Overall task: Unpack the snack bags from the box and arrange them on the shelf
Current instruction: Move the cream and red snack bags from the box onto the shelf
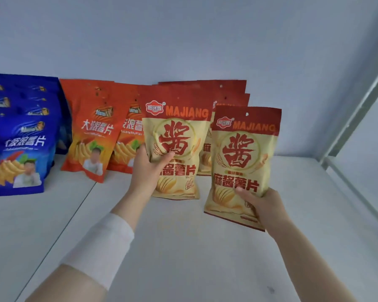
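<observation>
Two snack bags are being held at the shelf (183,247): the left hand (150,171) is pinching the left bag (175,149) by its side edge, and the right hand (263,207) is gripping the right bag (242,162) at its lower corner. The step is likely calling for standing both upright, labels outward, before the matching bags (229,92) behind.

Bright, even, cool light leaves only faint shadows on the white shelf (183,247). Focus is slightly soft overall, and wide-angle distortion slants the post (356,114) at the right edge.
</observation>
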`<action>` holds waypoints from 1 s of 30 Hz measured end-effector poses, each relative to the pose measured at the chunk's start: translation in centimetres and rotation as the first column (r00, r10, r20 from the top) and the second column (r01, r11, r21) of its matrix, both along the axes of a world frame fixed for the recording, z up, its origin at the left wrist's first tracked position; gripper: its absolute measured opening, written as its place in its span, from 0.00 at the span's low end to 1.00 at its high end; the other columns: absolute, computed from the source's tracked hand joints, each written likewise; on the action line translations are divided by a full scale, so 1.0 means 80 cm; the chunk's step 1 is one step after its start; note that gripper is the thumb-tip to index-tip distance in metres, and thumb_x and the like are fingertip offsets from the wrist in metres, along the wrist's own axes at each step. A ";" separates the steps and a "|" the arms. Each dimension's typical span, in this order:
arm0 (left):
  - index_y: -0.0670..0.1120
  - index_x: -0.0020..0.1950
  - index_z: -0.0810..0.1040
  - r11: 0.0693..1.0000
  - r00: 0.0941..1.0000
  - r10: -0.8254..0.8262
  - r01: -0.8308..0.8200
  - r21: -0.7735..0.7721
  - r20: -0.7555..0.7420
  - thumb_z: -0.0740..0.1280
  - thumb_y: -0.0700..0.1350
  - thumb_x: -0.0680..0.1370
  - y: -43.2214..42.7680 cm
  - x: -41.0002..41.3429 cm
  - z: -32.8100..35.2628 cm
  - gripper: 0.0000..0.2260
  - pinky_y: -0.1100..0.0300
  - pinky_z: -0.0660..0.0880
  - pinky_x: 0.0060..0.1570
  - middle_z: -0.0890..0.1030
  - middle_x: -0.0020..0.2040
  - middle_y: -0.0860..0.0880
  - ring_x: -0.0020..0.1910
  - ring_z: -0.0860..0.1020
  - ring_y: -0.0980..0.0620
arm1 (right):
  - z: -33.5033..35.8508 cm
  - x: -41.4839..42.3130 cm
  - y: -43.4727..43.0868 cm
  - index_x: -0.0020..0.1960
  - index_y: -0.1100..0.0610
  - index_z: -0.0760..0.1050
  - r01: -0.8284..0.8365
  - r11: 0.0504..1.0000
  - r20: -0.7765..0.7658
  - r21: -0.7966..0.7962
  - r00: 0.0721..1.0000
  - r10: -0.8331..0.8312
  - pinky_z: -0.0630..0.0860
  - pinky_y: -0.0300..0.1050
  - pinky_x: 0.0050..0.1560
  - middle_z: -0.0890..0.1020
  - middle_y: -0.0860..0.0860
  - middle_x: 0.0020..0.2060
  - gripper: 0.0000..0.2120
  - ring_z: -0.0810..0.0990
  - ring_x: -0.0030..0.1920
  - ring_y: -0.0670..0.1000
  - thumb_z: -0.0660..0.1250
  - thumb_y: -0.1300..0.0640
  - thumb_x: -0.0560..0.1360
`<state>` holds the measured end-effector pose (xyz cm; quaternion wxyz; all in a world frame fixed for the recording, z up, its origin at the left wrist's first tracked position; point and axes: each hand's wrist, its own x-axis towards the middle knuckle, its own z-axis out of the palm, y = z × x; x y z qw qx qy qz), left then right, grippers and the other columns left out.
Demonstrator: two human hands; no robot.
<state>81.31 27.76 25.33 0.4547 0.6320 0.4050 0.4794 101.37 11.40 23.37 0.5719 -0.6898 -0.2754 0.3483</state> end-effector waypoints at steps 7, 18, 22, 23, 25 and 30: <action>0.46 0.63 0.71 0.990 0.987 0.142 -0.144 -0.011 -0.079 0.73 0.55 0.69 0.089 0.058 -0.034 0.27 0.67 0.71 0.48 0.77 0.60 0.48 0.57 0.73 0.55 | -0.017 0.049 0.124 0.45 0.55 0.80 -0.072 0.997 -0.003 0.002 0.997 0.072 0.79 0.37 0.35 0.85 0.49 0.38 0.08 0.84 0.39 0.47 0.75 0.55 0.68; 0.42 0.67 0.64 0.911 0.907 0.398 -0.373 0.175 -0.137 0.70 0.49 0.73 0.113 0.097 -0.044 0.28 0.66 0.69 0.57 0.73 0.63 0.47 0.61 0.71 0.55 | -0.025 0.059 0.169 0.55 0.54 0.71 0.045 0.998 0.256 -0.042 0.966 -0.033 0.74 0.37 0.37 0.79 0.46 0.45 0.24 0.79 0.45 0.47 0.77 0.50 0.64; 0.41 0.74 0.56 0.873 0.885 0.445 -0.394 0.287 -0.137 0.70 0.48 0.73 0.112 0.104 -0.047 0.35 0.62 0.62 0.68 0.64 0.72 0.44 0.72 0.61 0.53 | -0.032 0.044 0.166 0.64 0.55 0.62 0.156 0.986 0.339 -0.052 0.932 -0.129 0.77 0.47 0.46 0.76 0.49 0.53 0.36 0.77 0.52 0.51 0.76 0.46 0.65; 0.40 0.75 0.54 0.859 0.883 0.450 -0.387 0.335 -0.133 0.70 0.48 0.73 0.112 0.104 -0.048 0.37 0.60 0.60 0.70 0.61 0.73 0.43 0.73 0.59 0.53 | -0.034 0.041 0.165 0.66 0.55 0.61 0.178 0.983 0.398 -0.052 0.906 -0.143 0.77 0.50 0.49 0.76 0.50 0.56 0.37 0.77 0.55 0.52 0.75 0.44 0.65; 0.41 0.74 0.52 0.816 0.884 0.452 -0.357 0.455 -0.117 0.70 0.49 0.73 0.116 0.103 -0.054 0.37 0.58 0.60 0.71 0.60 0.72 0.42 0.72 0.58 0.52 | -0.038 0.038 0.164 0.68 0.57 0.62 0.222 0.974 0.524 -0.042 0.835 -0.167 0.73 0.51 0.57 0.73 0.53 0.59 0.39 0.72 0.60 0.55 0.74 0.43 0.65; 0.49 0.72 0.56 0.786 0.844 0.450 -0.219 0.578 -0.293 0.63 0.52 0.76 0.117 0.095 -0.063 0.27 0.53 0.58 0.70 0.57 0.72 0.35 0.72 0.54 0.44 | -0.042 0.028 0.160 0.76 0.58 0.51 0.224 0.970 0.628 -0.094 0.770 -0.117 0.63 0.51 0.65 0.66 0.58 0.65 0.44 0.61 0.67 0.57 0.70 0.44 0.70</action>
